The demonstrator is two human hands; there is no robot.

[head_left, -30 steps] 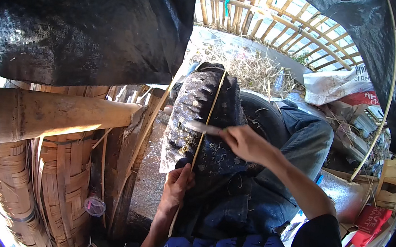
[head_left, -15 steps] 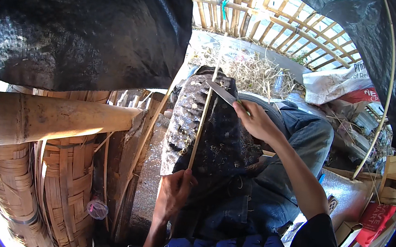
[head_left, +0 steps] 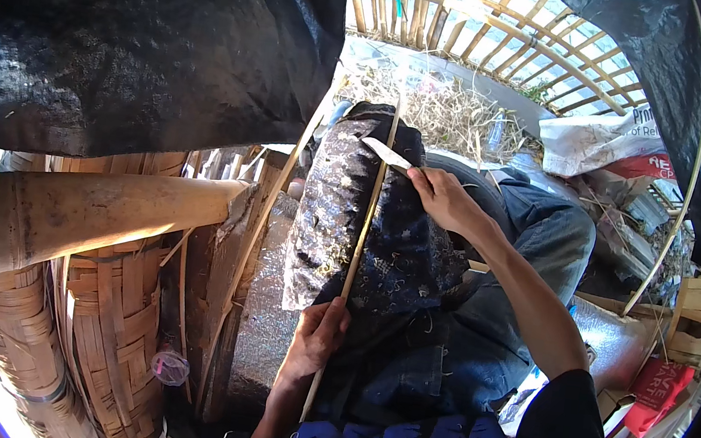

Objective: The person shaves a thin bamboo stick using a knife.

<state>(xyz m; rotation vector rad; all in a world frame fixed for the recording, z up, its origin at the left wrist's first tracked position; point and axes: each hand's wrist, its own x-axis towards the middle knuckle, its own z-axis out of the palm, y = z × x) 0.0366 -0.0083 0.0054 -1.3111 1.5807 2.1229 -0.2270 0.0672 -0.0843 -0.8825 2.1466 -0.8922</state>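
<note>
A long, thin bamboo strip runs lengthwise over a dark, speckled cloth draped across my leg. My left hand pinches the strip near its lower part, and a short length sticks out below the fist. In my right hand is a knife, its handle mostly hidden by the fingers. The blade points to the upper left and lies across the strip near its far part. Small curled shavings cling to the cloth.
A thick bamboo pole juts in from the left above woven bamboo baskets. Black plastic sheeting hangs at upper left. Ahead lie dry straw and a slatted bamboo fence. A white sack and red bag are at right.
The blade has tilted and now catches more light. The strip's far end has shifted slightly right. More strip shows below my left hand, and the whole view has moved a little.
</note>
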